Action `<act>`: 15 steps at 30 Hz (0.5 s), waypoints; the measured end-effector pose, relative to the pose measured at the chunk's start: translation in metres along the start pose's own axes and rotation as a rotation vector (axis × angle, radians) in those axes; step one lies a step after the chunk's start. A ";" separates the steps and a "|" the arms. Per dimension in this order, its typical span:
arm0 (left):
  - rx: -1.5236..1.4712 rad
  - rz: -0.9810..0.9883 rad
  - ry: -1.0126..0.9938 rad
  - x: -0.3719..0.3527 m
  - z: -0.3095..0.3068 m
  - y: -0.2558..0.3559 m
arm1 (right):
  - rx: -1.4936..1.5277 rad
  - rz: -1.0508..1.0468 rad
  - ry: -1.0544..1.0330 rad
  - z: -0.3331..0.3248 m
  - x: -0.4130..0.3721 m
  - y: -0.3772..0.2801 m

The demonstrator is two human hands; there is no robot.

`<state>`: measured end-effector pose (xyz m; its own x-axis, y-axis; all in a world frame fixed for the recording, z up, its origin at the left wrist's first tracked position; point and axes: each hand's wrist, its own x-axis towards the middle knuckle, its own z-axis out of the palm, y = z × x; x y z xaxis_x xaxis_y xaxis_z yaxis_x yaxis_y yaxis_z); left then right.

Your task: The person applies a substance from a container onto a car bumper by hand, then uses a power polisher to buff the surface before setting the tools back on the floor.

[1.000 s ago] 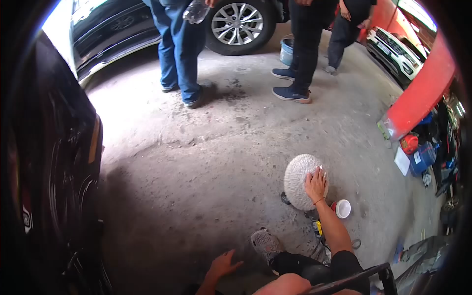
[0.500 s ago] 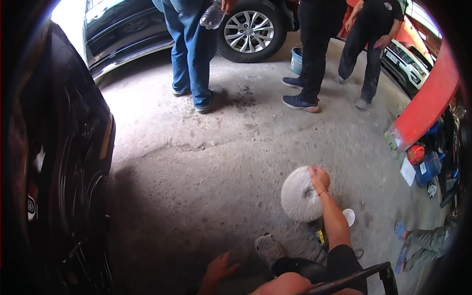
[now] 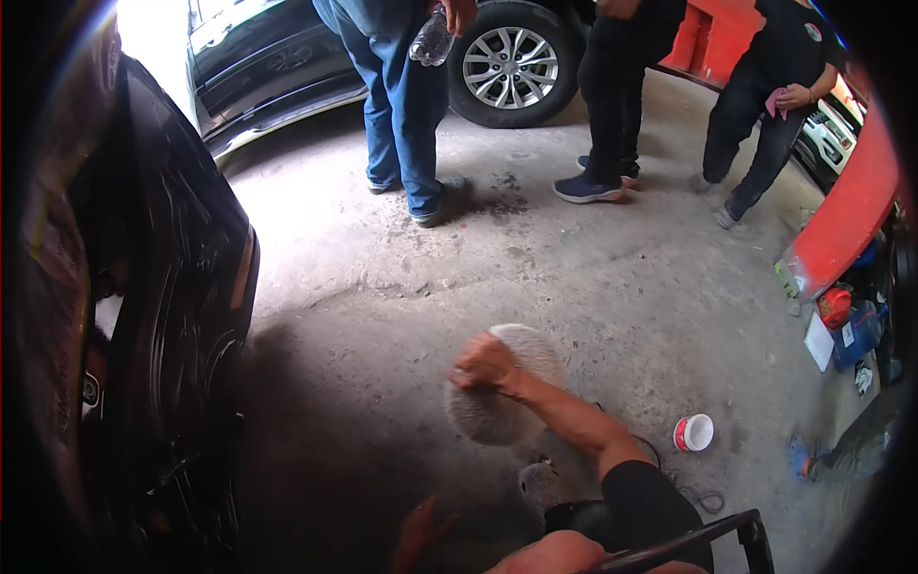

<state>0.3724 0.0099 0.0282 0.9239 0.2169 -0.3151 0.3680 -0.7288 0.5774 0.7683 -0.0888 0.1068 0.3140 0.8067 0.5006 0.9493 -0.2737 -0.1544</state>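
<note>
A round, fluffy whitish pad [image 3: 531, 354] is upright or tilted above the concrete floor, near the middle of the view. My right hand [image 3: 486, 364] lies across its upper left part, fingers curled and slightly blurred; what they grip, if anything, is hidden. Down in the shadow at the bottom, my left hand [image 3: 421, 534] hangs with its fingers apart, holding nothing. A red and white tub [image 3: 694, 432] stands on the floor to the right of my right forearm.
A dark car body [image 3: 182, 287] rises along the left. Three people stand ahead, near a car wheel [image 3: 511, 67]; one holds a plastic bottle [image 3: 432, 40]. A cable [image 3: 706, 499] lies right of my leg. A red post [image 3: 846, 225] leans at right, beside stored items.
My right hand has moved left across the pad, and the pad has shifted left too. The tub now shows fully. The person at the far right has shifted, a pink cloth in hand.
</note>
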 end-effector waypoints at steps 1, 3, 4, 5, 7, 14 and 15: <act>-0.019 -0.002 0.018 0.001 0.001 0.000 | 0.004 -0.002 -0.003 0.017 0.013 -0.006; -0.033 -0.011 0.049 0.003 -0.003 -0.003 | 0.284 -0.069 0.018 0.048 0.039 -0.014; -0.005 -0.057 0.083 -0.002 -0.005 -0.005 | 0.295 -0.081 0.023 0.058 0.043 -0.020; 0.022 -0.108 0.114 -0.009 -0.005 -0.009 | 0.291 -0.049 -0.039 0.069 0.043 -0.028; 0.039 -0.086 0.256 -0.013 0.000 -0.025 | 0.293 -0.040 -0.091 0.084 0.050 -0.036; -0.118 -0.230 0.414 0.034 -0.012 -0.007 | 0.376 0.093 -0.249 0.076 0.052 -0.019; -0.136 -0.234 0.454 0.054 -0.021 0.012 | 0.396 0.093 -0.226 0.077 0.052 -0.016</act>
<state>0.4292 0.0264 0.0338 0.7567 0.6450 -0.1067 0.5519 -0.5428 0.6331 0.7706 -0.0027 0.0696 0.3513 0.8940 0.2780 0.8350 -0.1649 -0.5250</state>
